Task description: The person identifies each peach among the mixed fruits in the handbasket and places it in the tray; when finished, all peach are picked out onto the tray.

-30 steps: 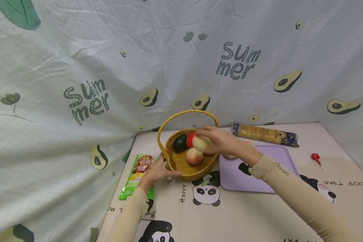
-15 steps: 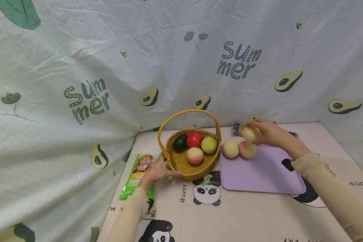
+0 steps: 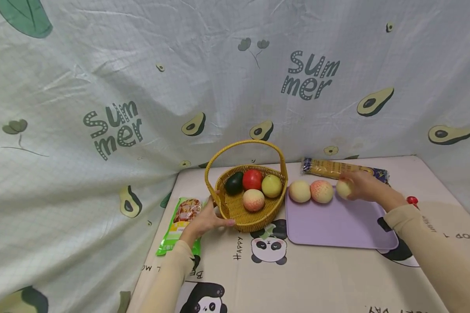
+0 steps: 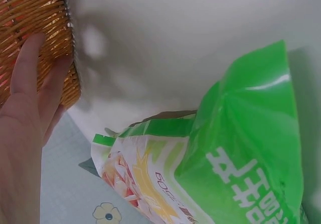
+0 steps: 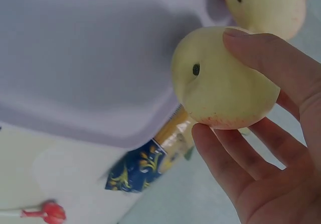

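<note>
My right hand (image 3: pixel 362 186) holds a pale yellow peach (image 3: pixel 343 189) between thumb and fingers at the far edge of a lilac tray (image 3: pixel 338 228). In the right wrist view the peach (image 5: pixel 223 81) shows a dark dimple and a red-speckled side. Two more peaches, one pale (image 3: pixel 299 191) and one pinker (image 3: pixel 322 191), sit to its left at that edge. My left hand (image 3: pixel 206 221) rests on the left side of a yellow wicker basket (image 3: pixel 254 225), its fingers (image 4: pixel 27 66) laid along the outer wall.
Inside the basket are a dark avocado (image 3: pixel 233 184), a red round fruit (image 3: pixel 252 179), a green-yellow fruit (image 3: pixel 271 186) and a peach (image 3: pixel 253 200). A green food packet (image 3: pixel 184 217) lies left, a noodle packet (image 3: pixel 325 167) behind the tray, a red lollipop (image 3: pixel 412 200) right.
My right hand has moved from over the basket to the tray's far edge, leaving the green-yellow fruit in view and lowering the pale peach beside the others. My left hand stays put.
</note>
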{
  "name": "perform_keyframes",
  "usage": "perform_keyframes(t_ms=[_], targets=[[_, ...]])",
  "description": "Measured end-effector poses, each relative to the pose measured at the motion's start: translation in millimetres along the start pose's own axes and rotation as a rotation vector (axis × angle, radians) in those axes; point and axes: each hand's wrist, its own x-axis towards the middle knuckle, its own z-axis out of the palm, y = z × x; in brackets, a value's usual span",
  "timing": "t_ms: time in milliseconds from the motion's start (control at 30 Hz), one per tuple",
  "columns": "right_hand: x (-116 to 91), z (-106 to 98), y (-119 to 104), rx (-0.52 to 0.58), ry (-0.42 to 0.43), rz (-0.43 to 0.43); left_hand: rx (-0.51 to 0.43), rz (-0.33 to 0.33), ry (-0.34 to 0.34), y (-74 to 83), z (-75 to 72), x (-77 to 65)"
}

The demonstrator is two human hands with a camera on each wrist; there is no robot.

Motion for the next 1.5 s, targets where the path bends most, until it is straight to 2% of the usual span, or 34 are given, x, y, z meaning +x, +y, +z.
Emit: perform_keyframes(t_ms=[400,967,1500], targets=[[2.4,9.8,-3.0,-0.028,-0.006,-0.004,0.008,-0.007,-0.001,4.1,1.1,-1.7],[4.9,17.4,-3.3,-0.016,-0.053,0.089,0.006,-0.005,-0.003,1.0,0.3,-2.1],[5.0,18.0,-4.4,-0.021,-0.011,0.062,-0.005,-0.017,-0.002,1.2,-0.4,-1.6]])
